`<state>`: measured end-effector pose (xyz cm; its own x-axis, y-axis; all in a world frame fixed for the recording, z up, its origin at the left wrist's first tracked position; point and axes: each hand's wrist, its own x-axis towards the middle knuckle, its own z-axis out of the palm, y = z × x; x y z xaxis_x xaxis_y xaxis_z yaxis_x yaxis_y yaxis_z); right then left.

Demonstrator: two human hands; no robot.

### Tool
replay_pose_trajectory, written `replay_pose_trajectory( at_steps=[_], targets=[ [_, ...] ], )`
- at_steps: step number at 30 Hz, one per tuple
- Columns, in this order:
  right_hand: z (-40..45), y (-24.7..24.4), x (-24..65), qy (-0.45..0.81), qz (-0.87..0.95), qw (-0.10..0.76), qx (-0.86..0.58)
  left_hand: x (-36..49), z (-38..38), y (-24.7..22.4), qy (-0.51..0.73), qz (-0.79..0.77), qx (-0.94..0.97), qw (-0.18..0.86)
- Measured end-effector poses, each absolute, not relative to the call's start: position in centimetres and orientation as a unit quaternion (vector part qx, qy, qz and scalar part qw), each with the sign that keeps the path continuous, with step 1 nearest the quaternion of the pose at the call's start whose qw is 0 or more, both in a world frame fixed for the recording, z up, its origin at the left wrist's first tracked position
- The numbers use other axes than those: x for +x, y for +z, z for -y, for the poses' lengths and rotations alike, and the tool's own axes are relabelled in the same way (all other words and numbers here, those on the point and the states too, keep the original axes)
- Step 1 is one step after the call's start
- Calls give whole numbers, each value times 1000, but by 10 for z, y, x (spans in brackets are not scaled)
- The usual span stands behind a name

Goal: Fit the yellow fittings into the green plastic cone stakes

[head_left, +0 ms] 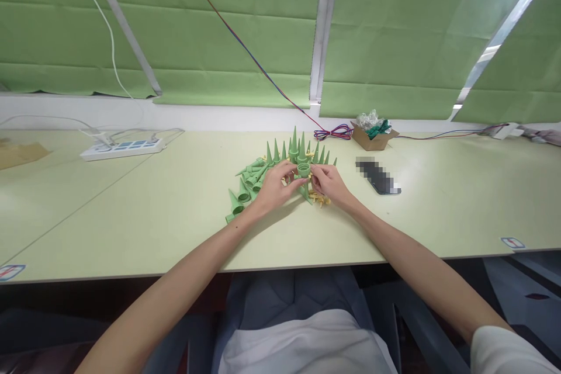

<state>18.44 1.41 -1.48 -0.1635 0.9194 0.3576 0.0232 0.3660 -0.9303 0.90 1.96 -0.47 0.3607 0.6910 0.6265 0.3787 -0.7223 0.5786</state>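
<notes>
My left hand (279, 186) grips a green plastic plant watering spike (303, 170), its threaded round mouth facing up. Close against the spike's right side is my right hand (328, 182), fingers pinched together; whatever is between them is too small to make out. More green spikes (243, 191) lie in a heap left of my hands. Behind, several others stand point up (302, 149). Small yellow plastic parts (319, 197) are piled under my right hand, and a few show among the standing spikes.
A phone (377, 176), partly pixelated, lies to the right. Behind it stands a small cardboard box (373, 139) with clear plastic and green material, beside a coiled red and blue cable (333, 132). A white power strip (123, 149) and brown paper (21, 154) are at left.
</notes>
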Motion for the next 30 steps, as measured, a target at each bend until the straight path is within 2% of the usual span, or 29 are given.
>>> replay_pose_trajectory(
  at_steps=[8,15,24,30],
  targets=[
    [-15,-16,183,420,633,541,-361,11,-22,-8,470,-349,794,165],
    [-11,-12,180,409,631,562,-345,12,-25,-7,471,-373,765,233],
    [-14,-16,183,411,648,551,-329,11,-26,-5,467,-355,674,449],
    [-11,-13,184,416,659,531,-332,12,-25,-4,451,-309,628,554]
  ],
)
